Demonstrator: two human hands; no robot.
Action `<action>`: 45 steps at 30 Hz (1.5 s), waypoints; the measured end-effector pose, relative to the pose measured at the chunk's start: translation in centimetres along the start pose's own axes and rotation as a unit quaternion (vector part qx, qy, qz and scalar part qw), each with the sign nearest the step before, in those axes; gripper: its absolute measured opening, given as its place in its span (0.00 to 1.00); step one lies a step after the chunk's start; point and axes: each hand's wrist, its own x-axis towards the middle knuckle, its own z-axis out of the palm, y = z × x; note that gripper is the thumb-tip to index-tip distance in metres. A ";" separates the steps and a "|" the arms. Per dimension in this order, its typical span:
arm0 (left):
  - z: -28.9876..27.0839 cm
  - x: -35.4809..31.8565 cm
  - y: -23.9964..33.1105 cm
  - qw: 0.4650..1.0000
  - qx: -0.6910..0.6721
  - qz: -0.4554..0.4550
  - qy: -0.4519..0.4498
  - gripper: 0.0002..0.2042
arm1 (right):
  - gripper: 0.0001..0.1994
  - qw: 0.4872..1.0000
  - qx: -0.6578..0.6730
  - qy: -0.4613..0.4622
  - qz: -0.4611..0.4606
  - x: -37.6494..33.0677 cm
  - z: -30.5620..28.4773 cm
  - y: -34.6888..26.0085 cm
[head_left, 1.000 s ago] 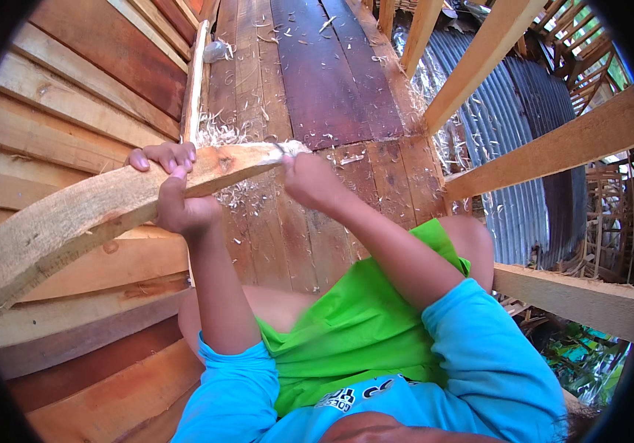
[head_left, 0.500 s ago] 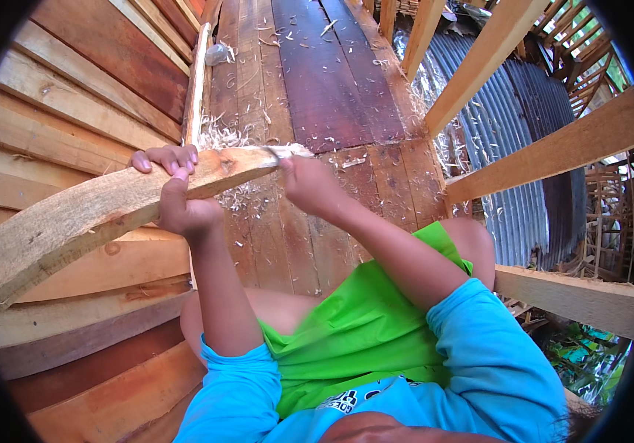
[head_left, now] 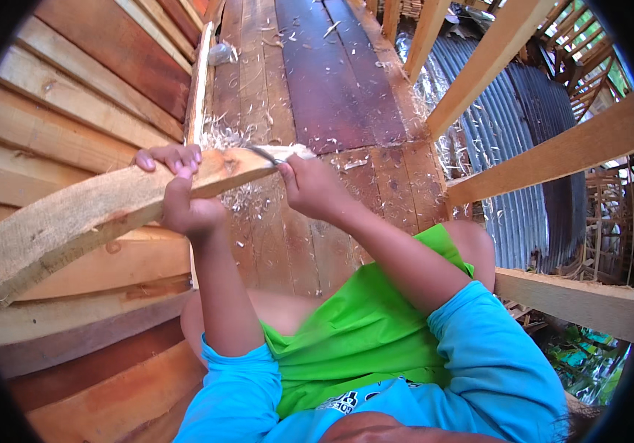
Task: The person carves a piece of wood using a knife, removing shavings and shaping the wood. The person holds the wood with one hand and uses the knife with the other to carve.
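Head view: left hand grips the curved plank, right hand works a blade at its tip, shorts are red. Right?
Not quite. The shorts are bright green, not red, as the head view shows. The rest holds: the left hand grips the curved plank, and the right hand works a blade at its tip.

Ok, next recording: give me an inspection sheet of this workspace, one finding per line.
Surface: worn plank floor, dark boards in the middle, paler ones at the sides.
Job's things: curved wooden piece, held across the lap; thin curved metal blade lies against its pale cut end.
Clutter: wood shavings scattered on the planks; stacked boards on the left.
Grips: left hand wrapped around the wooden piece; right hand closed on the blade's end.
Cables: nothing seen.
Surroundings: bare timber beams, corrugated metal sheet beyond them, greenery lower right.
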 end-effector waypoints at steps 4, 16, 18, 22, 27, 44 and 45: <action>1.0 -0.1 0.1 1.000 0.007 -0.007 0.006 0.19 | 0.21 0.989 -0.013 0.043 0.142 0.4 0.3 1.2; 1.1 -0.3 0.2 1.000 -0.006 -0.010 0.001 0.19 | 0.20 0.995 0.004 0.081 -0.056 0.4 2.2 3.9; 0.8 -0.1 -0.1 1.000 -0.017 -0.009 0.003 0.19 | 0.19 0.996 0.035 0.026 0.080 0.7 1.8 4.2; 0.9 -0.1 0.2 1.000 -0.008 -0.003 -0.006 0.19 | 0.20 0.998 0.004 0.066 -0.006 0.2 2.0 2.3; -0.6 -0.1 0.3 1.000 -0.006 -0.005 0.012 0.19 | 0.20 0.997 0.028 0.000 0.069 0.1 1.1 -0.5; 1.2 -0.2 -0.1 1.000 -0.019 -0.012 -0.005 0.19 | 0.23 0.984 0.037 0.015 0.173 0.4 2.3 6.2; 0.9 -0.1 -0.1 1.000 0.005 -0.003 0.025 0.19 | 0.22 0.983 -0.013 0.014 0.184 0.4 1.5 5.2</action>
